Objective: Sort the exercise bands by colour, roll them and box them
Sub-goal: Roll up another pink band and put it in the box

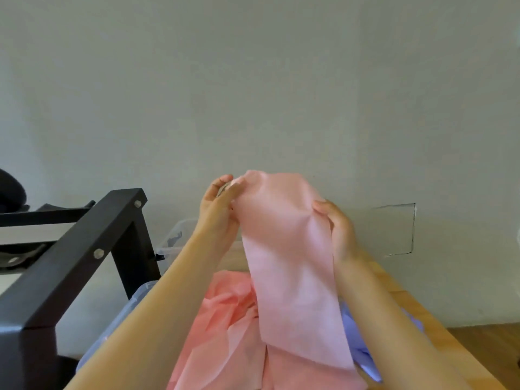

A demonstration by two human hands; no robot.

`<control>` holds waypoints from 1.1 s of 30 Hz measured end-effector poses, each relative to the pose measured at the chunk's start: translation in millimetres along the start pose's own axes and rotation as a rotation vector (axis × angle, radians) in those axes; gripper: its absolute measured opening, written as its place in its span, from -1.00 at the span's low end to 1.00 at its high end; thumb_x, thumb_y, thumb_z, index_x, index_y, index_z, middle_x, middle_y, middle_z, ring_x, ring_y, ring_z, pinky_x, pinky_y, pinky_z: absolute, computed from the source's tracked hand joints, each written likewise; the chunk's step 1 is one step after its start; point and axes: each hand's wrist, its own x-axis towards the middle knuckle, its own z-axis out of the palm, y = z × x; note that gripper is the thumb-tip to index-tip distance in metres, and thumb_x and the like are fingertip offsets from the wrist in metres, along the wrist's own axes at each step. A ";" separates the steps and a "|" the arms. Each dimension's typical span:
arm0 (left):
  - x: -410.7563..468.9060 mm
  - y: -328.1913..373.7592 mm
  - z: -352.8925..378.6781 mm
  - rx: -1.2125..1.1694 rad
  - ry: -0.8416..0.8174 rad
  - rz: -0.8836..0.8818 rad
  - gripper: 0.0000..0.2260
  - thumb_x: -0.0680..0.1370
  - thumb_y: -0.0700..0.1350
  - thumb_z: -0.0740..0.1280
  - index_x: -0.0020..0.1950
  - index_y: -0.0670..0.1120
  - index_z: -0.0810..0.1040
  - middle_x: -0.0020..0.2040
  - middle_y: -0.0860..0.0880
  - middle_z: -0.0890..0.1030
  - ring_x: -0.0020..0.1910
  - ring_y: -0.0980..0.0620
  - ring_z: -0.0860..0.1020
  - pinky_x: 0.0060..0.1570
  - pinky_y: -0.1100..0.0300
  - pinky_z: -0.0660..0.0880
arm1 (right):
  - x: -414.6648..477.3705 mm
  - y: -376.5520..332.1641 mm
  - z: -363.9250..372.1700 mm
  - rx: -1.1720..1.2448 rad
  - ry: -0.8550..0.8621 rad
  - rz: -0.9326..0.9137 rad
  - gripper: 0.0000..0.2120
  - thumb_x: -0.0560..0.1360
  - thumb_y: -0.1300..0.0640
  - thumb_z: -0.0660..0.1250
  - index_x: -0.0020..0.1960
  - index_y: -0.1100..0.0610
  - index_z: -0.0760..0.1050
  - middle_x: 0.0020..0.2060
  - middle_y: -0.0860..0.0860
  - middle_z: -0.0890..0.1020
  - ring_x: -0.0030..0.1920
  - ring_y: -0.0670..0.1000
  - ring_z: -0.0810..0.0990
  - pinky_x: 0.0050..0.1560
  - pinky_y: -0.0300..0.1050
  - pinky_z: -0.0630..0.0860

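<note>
A wide pale pink exercise band (289, 263) hangs upright in front of me, held by its top end. My left hand (219, 209) pinches the band's upper left corner. My right hand (337, 232) grips its right edge a little lower. The band's lower end drapes onto a crumpled heap of salmon-pink bands (222, 330) on the wooden table (394, 282). A lilac band (363, 353) lies under the heap at the right, partly hidden by my right forearm.
A clear plastic box (180, 237) stands at the table's far left, behind my left forearm; another clear box edge (135, 299) shows lower left. A dark metal frame (92, 249) rises at the left. A plain wall is close behind the table.
</note>
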 end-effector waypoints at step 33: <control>-132.5 -105.6 -105.8 -0.018 -0.185 -0.727 -0.48 0.49 -0.02 0.44 0.38 -0.20 0.45 0.19 -0.22 0.60 0.09 -0.13 0.63 0.00 0.04 0.58 | -96.5 107.8 -77.3 -0.296 -0.259 0.585 -0.53 0.07 0.09 0.46 -0.02 0.12 0.66 -0.04 0.05 0.66 -0.04 -0.02 0.60 -0.06 -0.21 0.50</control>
